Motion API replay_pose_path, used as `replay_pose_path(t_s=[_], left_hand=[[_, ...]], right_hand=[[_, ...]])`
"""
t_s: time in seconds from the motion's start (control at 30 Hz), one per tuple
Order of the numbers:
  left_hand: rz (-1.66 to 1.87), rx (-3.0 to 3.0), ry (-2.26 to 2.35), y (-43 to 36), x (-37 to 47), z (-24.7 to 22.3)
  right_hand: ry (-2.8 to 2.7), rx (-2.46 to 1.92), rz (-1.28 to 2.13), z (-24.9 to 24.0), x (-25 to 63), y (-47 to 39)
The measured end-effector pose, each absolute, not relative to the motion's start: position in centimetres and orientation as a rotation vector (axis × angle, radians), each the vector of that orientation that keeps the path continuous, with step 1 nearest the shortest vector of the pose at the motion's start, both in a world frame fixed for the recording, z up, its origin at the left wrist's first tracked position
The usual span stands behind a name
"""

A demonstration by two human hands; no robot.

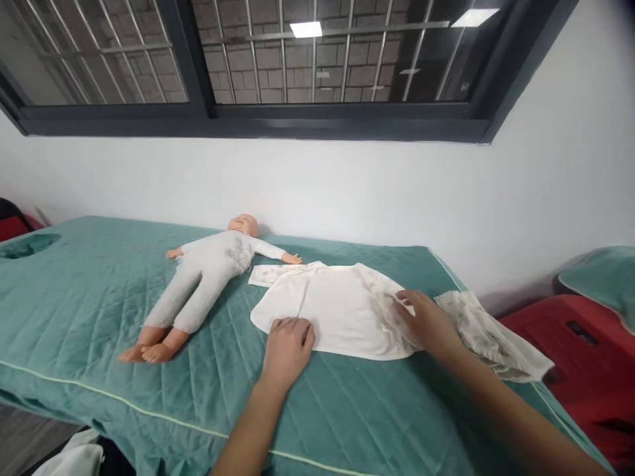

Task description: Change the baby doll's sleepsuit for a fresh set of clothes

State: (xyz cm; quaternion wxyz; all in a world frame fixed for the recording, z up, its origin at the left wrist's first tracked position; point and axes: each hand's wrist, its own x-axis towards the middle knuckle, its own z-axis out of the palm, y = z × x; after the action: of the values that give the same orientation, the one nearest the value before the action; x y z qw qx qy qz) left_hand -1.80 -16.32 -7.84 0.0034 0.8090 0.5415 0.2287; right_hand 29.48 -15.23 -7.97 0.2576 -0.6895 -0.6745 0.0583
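Observation:
A white baby shirt [337, 307] with a small print on its sleeve lies spread out on the green quilted bed cover [208, 403]. At its near left edge my left hand [288, 347] presses down, fingers bent together over the hem. My right hand [429, 324] pinches the bunched printed cloth at the shirt's right side; the fingertips are partly hidden. To the left, a baby doll [218, 254] in a white suit lies on its back, arms spread, one hand close to the shirt's left sleeve.
Another crumpled printed white cloth [489, 334] lies right of my right arm, at the bed's edge. Beyond it stands a red plastic chair or case [555, 344]. A white wall [317, 192] with a dark-framed window [347, 119] rises behind the bed. A face hole [30, 246] shows far left.

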Motion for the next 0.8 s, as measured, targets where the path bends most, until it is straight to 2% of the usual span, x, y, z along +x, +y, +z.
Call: replay_pose_path(t_s=[0.13,0.3,0.43,0.67,0.8], left_hand=[[0.738,2.519,1.695,-16.3,-1.9,-7.9],[0.745,2.487,1.703,-16.1,-2.0,-7.9],[0.787,2.455,1.714,-16.0,-2.1,-7.9],[0.782,2.432,1.724,-15.9,-2.1,-7.9],[0.779,2.422,1.723,-15.9,-2.2,-7.9]], right_hand=[[-1.770,-2.061,0.358,-8.8,30.8,-13.4],[-1.810,-2.135,0.409,-8.6,31.4,-11.8],[-1.688,-2.207,0.259,-7.9,31.9,-12.5],[-2.167,-1.818,-0.055,-8.5,27.1,-14.7],[-1.956,-1.918,0.186,-8.3,26.3,-12.8]])
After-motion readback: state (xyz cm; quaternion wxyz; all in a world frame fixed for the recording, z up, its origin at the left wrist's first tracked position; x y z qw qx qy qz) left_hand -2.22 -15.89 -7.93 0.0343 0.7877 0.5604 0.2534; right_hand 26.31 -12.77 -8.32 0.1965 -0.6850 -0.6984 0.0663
